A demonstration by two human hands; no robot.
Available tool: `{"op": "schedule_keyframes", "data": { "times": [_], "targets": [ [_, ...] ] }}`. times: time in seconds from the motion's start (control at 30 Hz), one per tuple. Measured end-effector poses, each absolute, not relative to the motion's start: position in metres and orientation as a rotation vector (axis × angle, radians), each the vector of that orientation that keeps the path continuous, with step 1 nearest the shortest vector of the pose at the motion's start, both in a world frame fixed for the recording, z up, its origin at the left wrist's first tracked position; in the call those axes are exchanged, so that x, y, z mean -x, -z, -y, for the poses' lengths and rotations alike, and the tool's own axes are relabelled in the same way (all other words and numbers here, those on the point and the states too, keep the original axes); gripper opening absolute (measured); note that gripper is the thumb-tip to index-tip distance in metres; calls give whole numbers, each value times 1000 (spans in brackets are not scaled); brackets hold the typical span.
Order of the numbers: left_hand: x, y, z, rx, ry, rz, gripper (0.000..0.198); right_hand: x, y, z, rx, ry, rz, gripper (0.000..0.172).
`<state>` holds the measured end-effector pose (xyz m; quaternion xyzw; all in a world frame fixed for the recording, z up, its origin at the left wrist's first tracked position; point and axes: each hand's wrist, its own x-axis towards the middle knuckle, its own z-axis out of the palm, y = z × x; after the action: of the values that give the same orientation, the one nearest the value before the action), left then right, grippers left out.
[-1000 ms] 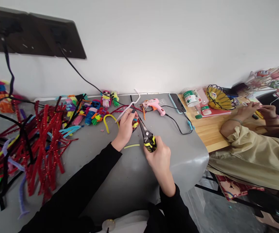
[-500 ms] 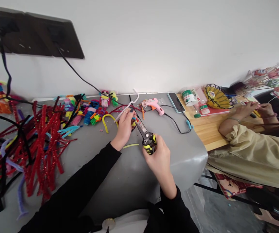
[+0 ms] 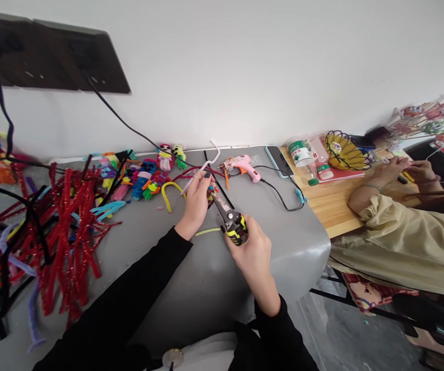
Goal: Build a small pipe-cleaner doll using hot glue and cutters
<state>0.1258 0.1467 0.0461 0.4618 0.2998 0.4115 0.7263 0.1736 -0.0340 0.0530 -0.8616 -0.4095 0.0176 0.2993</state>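
Observation:
My left hand (image 3: 194,206) is closed, its fingertips pinched on a small colourful fuzzy piece (image 3: 211,191) with red and blue bits. The fingers hide most of that piece. My right hand (image 3: 253,247) is wrapped round the black-and-yellow handles of a pair of shears (image 3: 230,216). Their blades point away from me and reach the piece at my left fingertips. Whether the blades are parted there I cannot make out. A pale lilac pipe cleaner (image 3: 214,153) lies bent behind my left hand. Just beneath the shears lies a short yellow-green strip (image 3: 207,231).
Red glittery pipe cleaners (image 3: 65,232) are heaped at left, beside several fuzzy dolls (image 3: 142,180). A pink glue gun (image 3: 245,166), its cable, and a phone (image 3: 279,161) lie right of my hands. At the wooden table (image 3: 332,206), a co-worker's hands (image 3: 392,172) are busy near bottles (image 3: 302,157).
The shears have shifted slightly left, and a black pipe cleaner shows clear to the right of the blades. My left hand has barely moved.

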Motion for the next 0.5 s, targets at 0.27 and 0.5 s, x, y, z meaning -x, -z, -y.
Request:
{"op": "schedule_keyframes", "data": {
  "times": [0.27, 0.5],
  "targets": [
    [-126, -46, -148, -1049, -912, -680, 28, -177, -51, 35, 2321, -15, 1101, 26],
    [-125, -45, -149, -1057, -918, -695, 27, -181, -49, 38, 2338, -26, 1097, 25]
  ]
}}
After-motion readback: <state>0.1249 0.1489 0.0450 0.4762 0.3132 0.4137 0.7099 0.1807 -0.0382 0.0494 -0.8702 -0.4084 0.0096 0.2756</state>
